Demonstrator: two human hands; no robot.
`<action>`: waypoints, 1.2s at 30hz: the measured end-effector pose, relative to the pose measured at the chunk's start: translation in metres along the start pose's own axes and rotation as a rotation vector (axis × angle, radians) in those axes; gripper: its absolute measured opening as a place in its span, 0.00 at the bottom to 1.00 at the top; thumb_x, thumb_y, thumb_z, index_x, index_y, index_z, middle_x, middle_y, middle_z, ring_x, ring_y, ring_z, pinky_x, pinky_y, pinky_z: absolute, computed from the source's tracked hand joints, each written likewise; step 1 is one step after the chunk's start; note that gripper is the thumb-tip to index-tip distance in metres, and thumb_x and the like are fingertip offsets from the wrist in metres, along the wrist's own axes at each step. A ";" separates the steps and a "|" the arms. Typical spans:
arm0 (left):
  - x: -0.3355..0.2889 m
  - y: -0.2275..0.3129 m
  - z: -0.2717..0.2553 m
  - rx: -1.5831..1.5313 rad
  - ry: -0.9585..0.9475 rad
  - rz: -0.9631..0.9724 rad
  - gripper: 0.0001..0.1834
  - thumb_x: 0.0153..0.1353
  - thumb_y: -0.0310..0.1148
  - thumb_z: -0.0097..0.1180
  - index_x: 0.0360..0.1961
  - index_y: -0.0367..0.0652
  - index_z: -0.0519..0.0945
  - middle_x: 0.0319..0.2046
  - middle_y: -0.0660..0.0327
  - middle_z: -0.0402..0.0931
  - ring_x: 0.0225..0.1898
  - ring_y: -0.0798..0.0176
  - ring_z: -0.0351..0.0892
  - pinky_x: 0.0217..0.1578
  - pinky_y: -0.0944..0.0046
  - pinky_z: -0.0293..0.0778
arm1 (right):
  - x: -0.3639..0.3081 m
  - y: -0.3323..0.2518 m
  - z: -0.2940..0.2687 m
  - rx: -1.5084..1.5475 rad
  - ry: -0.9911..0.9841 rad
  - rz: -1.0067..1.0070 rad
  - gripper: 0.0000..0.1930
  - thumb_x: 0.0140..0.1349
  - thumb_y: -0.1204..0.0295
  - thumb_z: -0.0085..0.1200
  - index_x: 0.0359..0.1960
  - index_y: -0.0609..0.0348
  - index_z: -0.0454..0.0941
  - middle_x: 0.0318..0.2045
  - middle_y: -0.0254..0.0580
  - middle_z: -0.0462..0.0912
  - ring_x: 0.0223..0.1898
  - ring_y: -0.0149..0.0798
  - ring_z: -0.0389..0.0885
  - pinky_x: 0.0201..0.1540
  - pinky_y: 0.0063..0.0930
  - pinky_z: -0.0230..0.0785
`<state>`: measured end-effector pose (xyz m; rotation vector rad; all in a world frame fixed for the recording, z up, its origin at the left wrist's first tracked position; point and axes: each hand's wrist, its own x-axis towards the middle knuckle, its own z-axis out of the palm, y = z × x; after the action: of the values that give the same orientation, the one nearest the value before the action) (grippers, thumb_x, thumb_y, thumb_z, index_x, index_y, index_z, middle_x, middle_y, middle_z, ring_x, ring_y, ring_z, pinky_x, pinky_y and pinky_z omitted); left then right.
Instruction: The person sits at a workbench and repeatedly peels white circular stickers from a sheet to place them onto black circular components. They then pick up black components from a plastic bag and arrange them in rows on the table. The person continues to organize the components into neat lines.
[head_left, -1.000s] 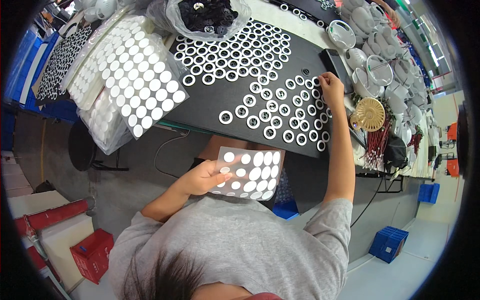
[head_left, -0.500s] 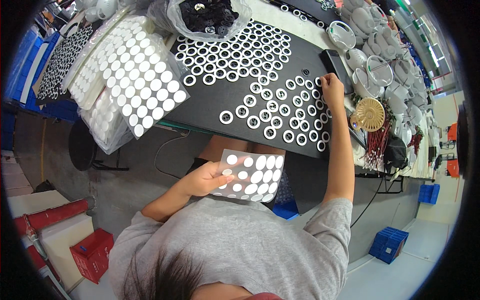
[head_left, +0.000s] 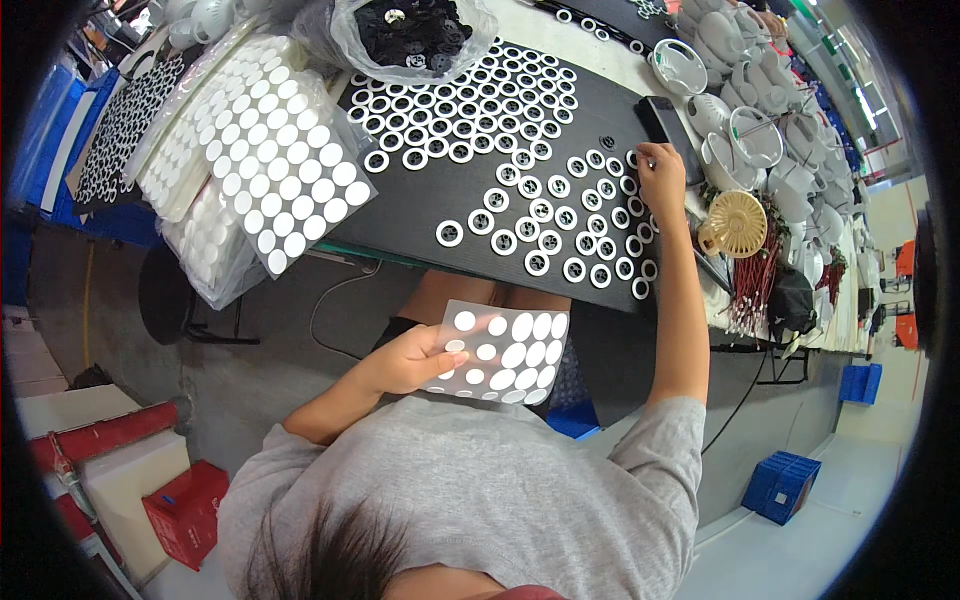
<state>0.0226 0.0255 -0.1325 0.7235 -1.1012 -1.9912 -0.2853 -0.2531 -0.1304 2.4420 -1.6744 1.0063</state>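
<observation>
Seen from the middle of the view, grey floor (head_left: 235, 410) is spreading below, with a red box (head_left: 187, 513) sitting toward 8 o'clock and a blue crate (head_left: 780, 488) toward 4. Pale shells (head_left: 725, 35) are crowding the table's far side near 2 o'clock. A black board (head_left: 395, 215) is lying across the work area, carrying many loose black-centred white rings, and clear-backed disc sheets (head_left: 285, 150) are overhanging at 10 o'clock.

Low in front of the grey shirt, the left hand (head_left: 410, 358) is pinching the 9 o'clock end of a smaller sheet of white discs (head_left: 500, 350), thumb on top, its long axis running roughly 9 to 3 o'clock.

The right hand (head_left: 662, 185) is hovering or resting at the board's 3 o'clock edge, much nearer the rings; the held sheet is lying well apart, toward its 7 o'clock. Its fingertips are bunching together, and one ring (head_left: 630, 159) is lying at their 9 o'clock, partly covered; whether they are gripping it cannot be told.
</observation>
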 end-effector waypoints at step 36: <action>0.000 -0.004 -0.002 -0.010 -0.005 0.001 0.22 0.63 0.25 0.40 0.58 0.32 0.59 0.49 0.58 0.69 0.48 0.70 0.67 0.50 0.69 0.63 | 0.005 0.011 0.002 0.044 -0.066 0.050 0.06 0.50 0.78 0.48 0.29 0.63 0.75 0.28 0.50 0.76 0.31 0.49 0.75 0.36 0.36 0.66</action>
<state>0.0229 0.0263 -0.1369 0.7128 -1.0939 -1.9976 -0.2921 -0.2628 -0.1333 2.4996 -1.7601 0.9892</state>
